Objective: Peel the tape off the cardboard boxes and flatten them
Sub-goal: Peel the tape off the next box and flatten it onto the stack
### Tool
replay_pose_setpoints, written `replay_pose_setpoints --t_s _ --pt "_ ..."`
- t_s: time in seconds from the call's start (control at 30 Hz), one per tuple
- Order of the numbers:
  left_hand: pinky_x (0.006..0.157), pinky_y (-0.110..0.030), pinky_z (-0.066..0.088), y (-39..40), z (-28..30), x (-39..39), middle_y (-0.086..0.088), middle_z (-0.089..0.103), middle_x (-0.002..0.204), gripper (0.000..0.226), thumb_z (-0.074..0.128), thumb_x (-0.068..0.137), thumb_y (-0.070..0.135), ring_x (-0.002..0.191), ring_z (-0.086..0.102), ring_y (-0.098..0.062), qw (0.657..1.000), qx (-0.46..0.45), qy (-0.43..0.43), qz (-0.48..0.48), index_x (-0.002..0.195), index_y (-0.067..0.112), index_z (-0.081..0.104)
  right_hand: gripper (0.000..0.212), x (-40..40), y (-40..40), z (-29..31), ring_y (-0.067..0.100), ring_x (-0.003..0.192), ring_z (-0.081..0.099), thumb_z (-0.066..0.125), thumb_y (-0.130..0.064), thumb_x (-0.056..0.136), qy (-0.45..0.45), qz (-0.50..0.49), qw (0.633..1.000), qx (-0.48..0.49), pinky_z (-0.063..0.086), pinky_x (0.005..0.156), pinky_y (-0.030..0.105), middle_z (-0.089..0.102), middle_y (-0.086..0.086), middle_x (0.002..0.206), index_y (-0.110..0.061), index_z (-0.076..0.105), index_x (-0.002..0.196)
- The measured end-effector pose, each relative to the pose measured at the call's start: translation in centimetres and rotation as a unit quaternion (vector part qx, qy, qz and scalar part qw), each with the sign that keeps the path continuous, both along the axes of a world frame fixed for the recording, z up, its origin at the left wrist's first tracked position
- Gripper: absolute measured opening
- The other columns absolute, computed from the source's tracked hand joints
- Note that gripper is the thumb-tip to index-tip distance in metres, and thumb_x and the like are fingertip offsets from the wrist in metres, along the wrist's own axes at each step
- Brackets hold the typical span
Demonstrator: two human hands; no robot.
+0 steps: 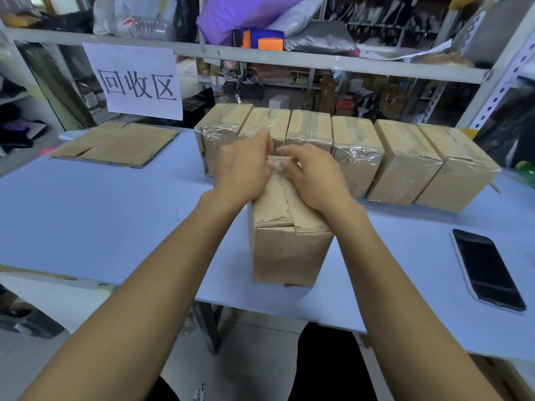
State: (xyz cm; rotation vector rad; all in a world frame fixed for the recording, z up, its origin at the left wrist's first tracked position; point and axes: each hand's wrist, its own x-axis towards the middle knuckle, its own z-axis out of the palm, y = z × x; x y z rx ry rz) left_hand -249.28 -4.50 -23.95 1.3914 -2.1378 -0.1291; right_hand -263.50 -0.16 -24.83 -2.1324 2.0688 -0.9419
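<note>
Head view: tape (277,166) pinched between both hands' fingers (285,164).

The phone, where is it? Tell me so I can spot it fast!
Find the pale blue table and follow it to the right, past the row of taped brown cardboard boxes. There, alone near the edge, lies the flat black phone, the only dark, shiny thing among the brown cardboard.

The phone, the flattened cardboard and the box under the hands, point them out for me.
phone (489,270), head view, middle of its dark screen.
flattened cardboard (115,144), head view, centre of its top face.
box under the hands (289,250), head view, its near side wall.
</note>
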Motion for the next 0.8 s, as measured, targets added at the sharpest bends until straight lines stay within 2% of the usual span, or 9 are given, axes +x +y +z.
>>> replay_pose_setpoints --t_s 0.07,0.13,0.27,0.37,0.43,0.57,0.67,0.73,0.8 --pt "0.070 -0.034 0.033 0.1 -0.3 -0.3 0.004 0.067 0.099 0.011 0.059 0.097 0.037 0.092 0.058 -0.025 1.000 -0.007 0.000 0.015 0.097 0.027 0.055 0.029 -0.2 0.1 -0.3 0.025 0.106 0.059 0.057 -0.026 0.099 -0.041 0.020 0.999 -0.017 0.048 0.088 0.044 0.065 0.000 0.112 -0.024 0.058 0.128" --pt "0.071 -0.034 0.033 0.3 -0.7 -0.3 0.003 0.065 0.107 0.007 0.056 0.099 0.029 0.095 0.056 -0.024 1.000 -0.007 0.006 0.016 0.099 0.025 0.061 0.019 -0.5 -0.2 -0.5 0.022 0.104 0.057 0.064 -0.029 0.096 -0.044 0.016 0.999 -0.014 0.047 0.087 0.041 0.062 -0.003 0.107 -0.020 0.060 0.113" --pt "0.074 -0.035 0.038 0.3 -1.1 0.0 0.000 0.050 0.126 0.020 0.050 0.101 0.028 0.104 0.056 -0.027 0.999 0.005 0.037 0.002 0.105 0.020 0.068 0.015 -0.7 -0.8 -0.5 0.019 0.098 0.053 0.067 -0.031 0.095 -0.033 0.013 0.999 0.004 0.040 0.083 0.034 0.054 -0.005 0.097 -0.017 0.070 0.101" --pt "0.076 -0.033 0.038 0.4 -1.4 0.0 -0.001 0.049 0.129 0.020 0.055 0.099 0.028 0.107 0.057 -0.027 0.999 0.000 0.034 -0.002 0.113 0.018 0.066 0.015 -0.7 -1.0 -0.1 0.022 0.102 0.055 0.065 -0.029 0.096 -0.035 0.008 0.999 0.014 0.042 0.085 0.035 0.060 -0.001 0.101 -0.017 0.073 0.101" --pt "0.074 -0.033 0.035 0.5 -1.4 0.0 -0.003 0.050 0.126 0.023 0.057 0.097 0.026 0.105 0.056 -0.027 0.999 -0.008 0.034 -0.009 0.119 0.017 0.058 0.017 -0.6 -1.2 0.5 0.024 0.103 0.058 0.063 -0.029 0.097 -0.031 0.005 0.999 0.036 0.045 0.086 0.037 0.065 0.000 0.102 -0.017 0.073 0.100" --pt "0.071 -0.031 0.033 0.2 -1.2 -0.2 0.001 0.062 0.107 0.012 0.055 0.095 0.023 0.098 0.058 -0.022 0.999 -0.006 0.024 -0.024 0.104 0.019 0.061 0.022 -0.9 -2.2 1.7 0.029 0.095 0.062 0.062 -0.033 0.098 -0.007 -0.007 0.994 0.112 0.047 0.079 0.036 0.070 0.006 0.096 -0.014 0.070 0.088" --pt "0.074 -0.034 0.038 -0.4 -1.1 -0.2 0.002 0.061 0.105 0.010 0.055 0.094 0.027 0.097 0.057 -0.022 0.999 0.023 0.033 -0.027 0.100 0.024 0.061 0.026 -0.9 -2.6 2.0 0.030 0.096 0.062 0.061 -0.033 0.099 -0.012 -0.010 0.991 0.129 0.043 0.076 0.034 0.065 0.005 0.091 -0.019 0.062 0.077" --pt "0.080 -0.038 0.042 -1.0 -0.9 -0.3 0.000 0.057 0.109 0.008 0.054 0.096 0.030 0.099 0.057 -0.025 0.999 0.037 0.027 -0.023 0.100 0.026 0.060 0.022 -0.4 -2.6 1.2 0.032 0.104 0.060 0.056 -0.033 0.101 -0.013 -0.029 0.995 0.097 0.044 0.082 0.037 0.065 0.007 0.103 -0.017 0.066 0.088" --pt "0.081 -0.038 0.039 -1.7 -0.8 -0.5 -0.001 0.059 0.109 0.006 0.054 0.097 0.030 0.103 0.057 -0.027 0.999 0.047 0.021 -0.017 0.098 0.025 0.056 0.022 0.0 -2.3 0.2 0.031 0.110 0.057 0.050 -0.030 0.103 -0.015 -0.044 0.998 0.042 0.043 0.087 0.040 0.063 0.007 0.115 -0.017 0.066 0.106"
